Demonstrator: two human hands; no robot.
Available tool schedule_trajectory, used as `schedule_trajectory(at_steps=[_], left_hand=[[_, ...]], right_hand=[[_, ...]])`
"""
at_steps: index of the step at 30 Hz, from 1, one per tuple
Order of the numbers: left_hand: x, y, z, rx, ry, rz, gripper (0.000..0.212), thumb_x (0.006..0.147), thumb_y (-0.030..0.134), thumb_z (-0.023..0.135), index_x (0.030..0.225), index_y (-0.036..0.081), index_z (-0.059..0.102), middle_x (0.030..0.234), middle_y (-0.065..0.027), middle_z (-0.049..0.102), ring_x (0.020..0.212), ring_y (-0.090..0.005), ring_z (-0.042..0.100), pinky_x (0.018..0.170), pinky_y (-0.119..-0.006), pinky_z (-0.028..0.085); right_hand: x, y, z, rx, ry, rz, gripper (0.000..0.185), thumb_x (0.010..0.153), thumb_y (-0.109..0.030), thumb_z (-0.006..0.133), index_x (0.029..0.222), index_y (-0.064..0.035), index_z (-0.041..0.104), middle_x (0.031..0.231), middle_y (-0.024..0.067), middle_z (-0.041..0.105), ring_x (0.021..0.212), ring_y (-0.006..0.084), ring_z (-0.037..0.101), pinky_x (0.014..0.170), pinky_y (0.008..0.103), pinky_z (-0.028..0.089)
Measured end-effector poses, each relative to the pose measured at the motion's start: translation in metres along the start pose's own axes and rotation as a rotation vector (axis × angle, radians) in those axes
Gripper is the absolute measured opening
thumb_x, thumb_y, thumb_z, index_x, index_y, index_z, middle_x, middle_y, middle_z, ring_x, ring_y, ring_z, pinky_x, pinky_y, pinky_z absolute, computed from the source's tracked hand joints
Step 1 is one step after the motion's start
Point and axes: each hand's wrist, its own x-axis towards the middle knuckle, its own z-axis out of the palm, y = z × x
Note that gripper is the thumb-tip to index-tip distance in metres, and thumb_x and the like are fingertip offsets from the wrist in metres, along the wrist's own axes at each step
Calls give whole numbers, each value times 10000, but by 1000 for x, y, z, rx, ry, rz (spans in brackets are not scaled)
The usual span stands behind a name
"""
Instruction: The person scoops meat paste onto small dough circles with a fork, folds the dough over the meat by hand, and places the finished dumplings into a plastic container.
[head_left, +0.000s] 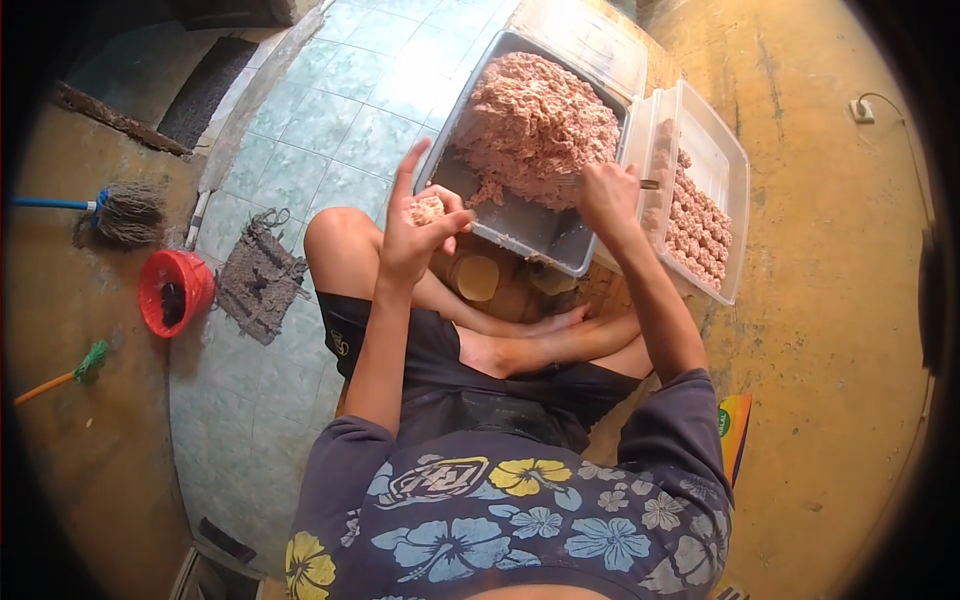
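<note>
My left hand (405, 244) is raised at the near left corner of a grey plastic tub (576, 268). A small lump of pinkish mixture (426, 211) rests in its curled fingers, with the index finger pointing up. Inside the tub, a large mound of the same coarse, meat-like mixture (540, 112) fills the far part. Over the tub's right side, my right hand (609, 196) grips a metal fork (649, 184), its tines near the mound's edge. To the right, several rows of shaped balls (696, 232) lie in a clear plastic container (739, 247).
A jar-like container (476, 277) stands between the tub and my crossed legs. Beyond the clear container is a translucent lid or box (600, 52). A woven mat (262, 277), a red bin (176, 292) and a mop head (131, 212) lie leftward. A wall socket (862, 112) is at right.
</note>
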Motion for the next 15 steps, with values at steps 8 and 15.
schedule_trajectory(at_steps=[8, 15], left_hand=[[-14, -20, 8, -195, -254, -334, 967, 721, -85, 734, 1521, 99, 221, 776, -59, 619, 673, -109, 621, 573, -202, 495], [-1, -26, 53, 551, -284, -16, 953, 704, -52, 780, 1504, 129, 295, 699, -7, 602, 658, -69, 578, 631, -223, 490]], right_hand=[[-7, -17, 32, 175, 27, -105, 136, 781, -125, 586, 763, -121, 721, 734, 127, 693, 707, 290, 678, 784, 461, 395], [-101, -9, -79, 1172, 7, -78, 92, 777, -76, 659, 812, 3, 626, 741, 184, 666, 710, 352, 665, 632, 374, 505]])
